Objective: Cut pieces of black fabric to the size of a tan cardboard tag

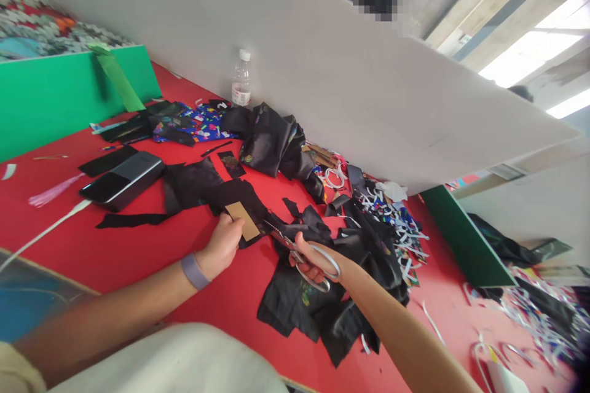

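My left hand (222,245), with a grey band at the wrist, presses closed fingers on a tan cardboard rectangle (246,223) that lies on black fabric (203,187). My right hand (313,261) grips the loops of metal scissors (299,250). The blades point left toward the cardboard and the fabric edge. A heap of black fabric offcuts (318,307) lies under and behind the right hand.
A red tabletop (138,245) carries a black phone on a grey box (122,180), a water bottle (241,80), colourful printed cloth (198,124), white cable and paper scraps (396,221). A large white board (322,61) and green dividers (55,95) bound the workspace.
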`<state>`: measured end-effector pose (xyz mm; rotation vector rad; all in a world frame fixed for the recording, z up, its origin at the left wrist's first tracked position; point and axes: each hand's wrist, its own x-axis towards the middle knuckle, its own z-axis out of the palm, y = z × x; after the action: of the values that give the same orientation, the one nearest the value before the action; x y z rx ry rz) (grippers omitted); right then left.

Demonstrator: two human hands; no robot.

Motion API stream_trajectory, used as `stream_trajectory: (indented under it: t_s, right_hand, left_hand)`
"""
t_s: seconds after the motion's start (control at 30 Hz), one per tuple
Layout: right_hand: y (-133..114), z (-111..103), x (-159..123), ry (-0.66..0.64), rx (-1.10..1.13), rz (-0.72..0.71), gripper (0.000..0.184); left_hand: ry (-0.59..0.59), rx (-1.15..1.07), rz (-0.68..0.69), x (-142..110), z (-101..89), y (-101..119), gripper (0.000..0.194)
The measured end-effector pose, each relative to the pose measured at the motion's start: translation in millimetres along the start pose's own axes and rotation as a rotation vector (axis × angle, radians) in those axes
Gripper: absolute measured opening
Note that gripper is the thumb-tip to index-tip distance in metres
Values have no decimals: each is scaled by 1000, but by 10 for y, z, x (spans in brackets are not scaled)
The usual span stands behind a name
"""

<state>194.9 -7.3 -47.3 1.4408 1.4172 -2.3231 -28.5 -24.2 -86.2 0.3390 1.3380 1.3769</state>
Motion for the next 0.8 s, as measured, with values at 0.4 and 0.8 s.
stream_trajectory:
  t_s: [0.4, 0.8]
  right_hand:
    - [-59, 48, -16, 12, 1, 53, 75]
    - [58, 33, 77, 33, 17, 44, 80]
  left_hand:
    - [-116, -112, -169, -45, -17, 56, 26]
    - [-58, -91, -194, -106, 33, 68, 19]
